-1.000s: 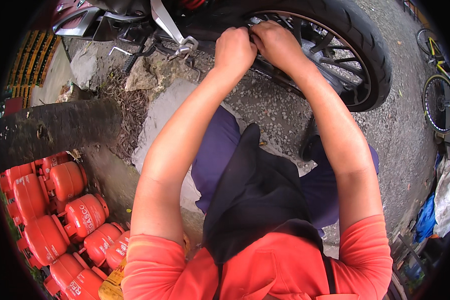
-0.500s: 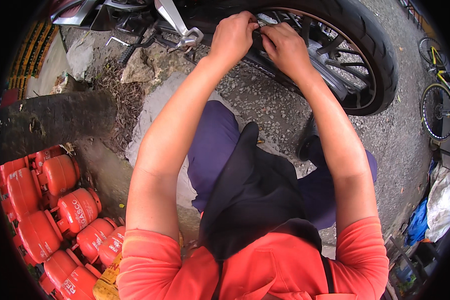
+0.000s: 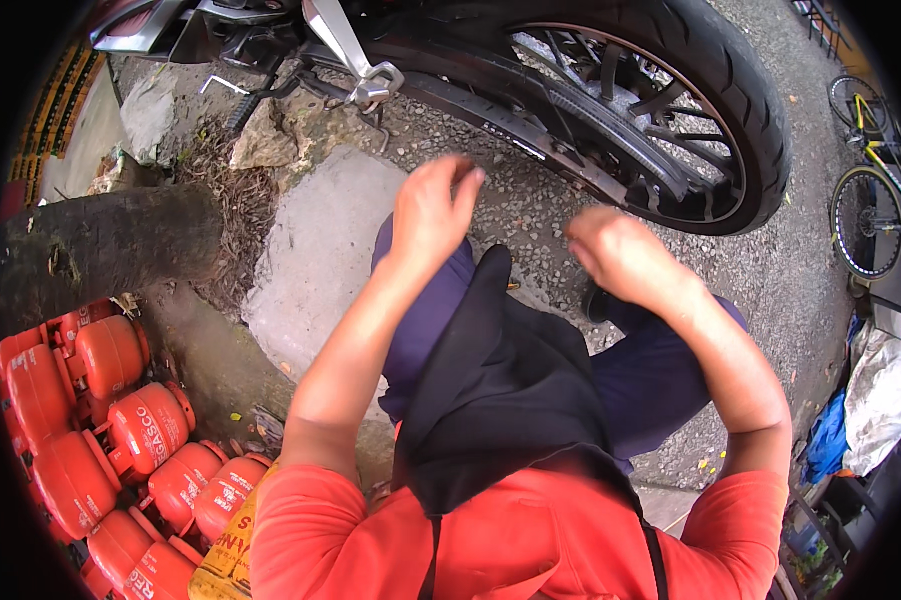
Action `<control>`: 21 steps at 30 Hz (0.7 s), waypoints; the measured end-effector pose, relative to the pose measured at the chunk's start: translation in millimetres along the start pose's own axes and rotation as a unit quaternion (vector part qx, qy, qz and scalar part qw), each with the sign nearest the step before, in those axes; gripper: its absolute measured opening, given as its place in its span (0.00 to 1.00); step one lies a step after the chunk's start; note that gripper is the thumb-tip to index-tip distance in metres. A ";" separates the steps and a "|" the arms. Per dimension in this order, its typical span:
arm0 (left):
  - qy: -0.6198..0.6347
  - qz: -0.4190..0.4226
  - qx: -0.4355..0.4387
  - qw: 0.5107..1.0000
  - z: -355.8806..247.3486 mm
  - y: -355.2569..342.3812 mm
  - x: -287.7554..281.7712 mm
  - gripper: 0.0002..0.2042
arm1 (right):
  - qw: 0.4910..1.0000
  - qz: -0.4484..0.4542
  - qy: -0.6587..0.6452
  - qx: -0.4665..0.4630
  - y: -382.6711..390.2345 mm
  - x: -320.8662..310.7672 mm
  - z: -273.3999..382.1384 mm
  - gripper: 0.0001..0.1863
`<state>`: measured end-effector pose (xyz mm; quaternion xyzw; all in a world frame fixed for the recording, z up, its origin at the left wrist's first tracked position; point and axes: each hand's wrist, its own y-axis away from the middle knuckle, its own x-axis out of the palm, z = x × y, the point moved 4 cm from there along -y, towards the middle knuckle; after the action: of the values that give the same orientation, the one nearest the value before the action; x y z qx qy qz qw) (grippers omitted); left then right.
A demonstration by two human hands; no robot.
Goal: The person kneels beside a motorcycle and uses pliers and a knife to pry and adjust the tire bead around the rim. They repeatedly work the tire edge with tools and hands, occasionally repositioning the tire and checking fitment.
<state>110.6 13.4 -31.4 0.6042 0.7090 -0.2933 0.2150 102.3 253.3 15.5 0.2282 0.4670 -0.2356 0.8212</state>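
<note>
My left hand (image 3: 436, 215) is raised over my purple-trousered left knee, fingers loosely bent and apart from the thumb, with nothing visible in it. Off to its right, my right hand (image 3: 611, 250) hovers with curled fingers, slightly blurred; whatever it may hold is hidden. Both hang below and apart from a motorcycle's black rear wheel (image 3: 758, 150), its dark swingarm (image 3: 521, 130) and a silver footpeg bracket (image 3: 346, 50). A black apron (image 3: 501, 390) lies across my lap.
A concrete slab (image 3: 301, 250), a rock (image 3: 266, 130) and a dark log (image 3: 101, 250) are at left. Several red gas cylinders (image 3: 111, 355) lie stacked beside a yellow container (image 3: 231, 540). A yellow bicycle (image 3: 881, 160) and white and blue sheeting (image 3: 876, 400) are at right.
Both hands have left the wheel area, dropping toward me and moving apart. The small spot they were touching on the swingarm is now uncovered.
</note>
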 end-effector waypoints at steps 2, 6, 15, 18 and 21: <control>-0.195 0.119 -0.005 0.973 8.9 37.3 19.4 0.17 | 0.974 0.213 0.056 0.045 19.0 55.7 -20.3 0.07; -0.364 0.230 0.117 0.895 17.9 64.2 59.9 0.19 | 0.910 0.362 0.143 0.140 26.1 132.2 -60.3 0.14; -0.351 0.375 0.088 0.853 11.0 59.5 85.3 0.18 | 0.688 0.564 -0.253 0.380 64.3 264.4 -70.4 0.30; -0.359 0.449 0.103 0.812 27.7 64.2 110.1 0.17 | 0.711 0.582 -0.300 0.259 59.7 251.2 -53.3 0.29; -0.213 0.502 0.068 0.835 13.6 55.3 97.2 0.13 | 0.833 0.411 -0.204 0.309 56.0 267.4 -79.1 0.36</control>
<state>147.0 80.7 -114.2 0.8128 0.2228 -0.3140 0.4372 204.8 297.9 -246.0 0.5877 0.0547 -0.0497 0.8057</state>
